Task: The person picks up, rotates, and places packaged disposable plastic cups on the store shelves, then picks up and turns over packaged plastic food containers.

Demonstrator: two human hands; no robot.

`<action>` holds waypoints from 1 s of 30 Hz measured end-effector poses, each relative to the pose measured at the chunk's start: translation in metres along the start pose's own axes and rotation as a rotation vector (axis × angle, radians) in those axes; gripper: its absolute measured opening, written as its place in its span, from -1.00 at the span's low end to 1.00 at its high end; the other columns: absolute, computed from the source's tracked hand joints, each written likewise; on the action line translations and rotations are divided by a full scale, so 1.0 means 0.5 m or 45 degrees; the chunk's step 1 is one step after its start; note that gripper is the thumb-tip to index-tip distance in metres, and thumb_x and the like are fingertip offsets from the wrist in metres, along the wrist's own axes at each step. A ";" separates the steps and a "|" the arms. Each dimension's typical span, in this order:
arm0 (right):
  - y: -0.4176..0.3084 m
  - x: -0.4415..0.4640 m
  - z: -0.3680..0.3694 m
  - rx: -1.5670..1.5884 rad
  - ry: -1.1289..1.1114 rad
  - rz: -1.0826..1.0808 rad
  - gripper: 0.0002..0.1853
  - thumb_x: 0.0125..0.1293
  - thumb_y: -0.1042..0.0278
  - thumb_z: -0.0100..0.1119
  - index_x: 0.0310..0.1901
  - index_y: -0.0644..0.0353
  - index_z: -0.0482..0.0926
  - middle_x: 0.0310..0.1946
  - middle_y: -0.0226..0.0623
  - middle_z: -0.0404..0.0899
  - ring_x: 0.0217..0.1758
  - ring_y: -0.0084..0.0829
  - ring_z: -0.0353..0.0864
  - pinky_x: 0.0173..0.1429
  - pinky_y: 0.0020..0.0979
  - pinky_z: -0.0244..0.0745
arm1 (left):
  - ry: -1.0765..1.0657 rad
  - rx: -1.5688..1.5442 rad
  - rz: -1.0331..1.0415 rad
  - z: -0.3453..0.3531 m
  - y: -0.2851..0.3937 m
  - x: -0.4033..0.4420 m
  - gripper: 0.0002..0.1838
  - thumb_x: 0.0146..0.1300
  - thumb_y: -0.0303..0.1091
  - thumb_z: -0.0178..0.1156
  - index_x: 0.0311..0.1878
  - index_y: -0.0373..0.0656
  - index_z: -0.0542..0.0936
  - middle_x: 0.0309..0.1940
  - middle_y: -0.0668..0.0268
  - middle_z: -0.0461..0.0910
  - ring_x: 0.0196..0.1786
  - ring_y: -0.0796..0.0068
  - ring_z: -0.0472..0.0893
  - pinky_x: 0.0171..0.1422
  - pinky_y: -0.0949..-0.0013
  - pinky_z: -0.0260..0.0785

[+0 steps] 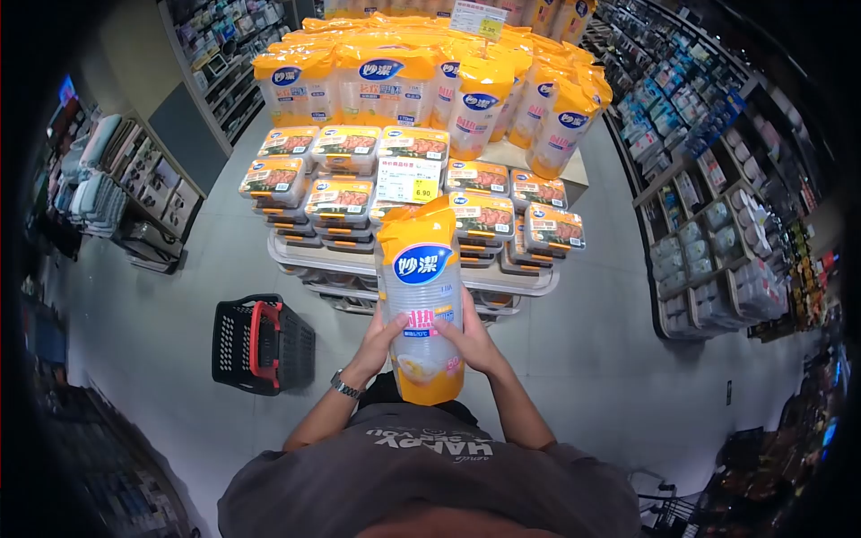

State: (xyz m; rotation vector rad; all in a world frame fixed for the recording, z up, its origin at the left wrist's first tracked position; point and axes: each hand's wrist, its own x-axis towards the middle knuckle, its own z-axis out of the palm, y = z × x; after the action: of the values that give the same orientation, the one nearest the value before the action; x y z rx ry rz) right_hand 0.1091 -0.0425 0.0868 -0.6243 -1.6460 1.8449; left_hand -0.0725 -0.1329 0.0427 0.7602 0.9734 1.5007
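An orange and clear package of stacked plastic cups (420, 296) is held upright in front of my chest. My left hand (381, 345) wraps round its left side, with the thumb on the front. On its right side my right hand (471, 341) grips it in the same way. Behind the package, a display stand (538, 283) bears stacked food containers with orange labels (341, 197). Similar orange cup packages (480, 108) stand at the back of the display. A price card (408, 182) is fixed at the display's middle.
A black shopping basket with a red handle (260, 345) sits on the floor to the left. Shelves of goods (708, 260) line the right side. At the left is a rack with folded textiles (103, 188). Grey floor (592, 377) surrounds the display.
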 end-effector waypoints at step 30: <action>0.043 0.021 0.024 -0.378 0.418 -0.141 -0.06 0.36 0.27 0.30 0.54 0.30 -0.14 0.41 -0.03 0.21 0.44 -0.27 0.29 0.47 -0.28 0.24 | 0.386 0.059 0.220 0.081 -0.005 0.050 -0.52 0.52 -0.16 0.08 0.33 -0.29 0.36 0.14 0.18 0.52 0.16 0.47 0.53 0.26 0.33 0.40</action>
State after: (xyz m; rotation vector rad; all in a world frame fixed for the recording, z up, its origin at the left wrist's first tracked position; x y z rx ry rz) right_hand 0.0911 -0.0454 0.0673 -0.8896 -1.7010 1.3459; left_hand -0.0398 -0.1014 0.0574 0.6747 1.1948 1.7846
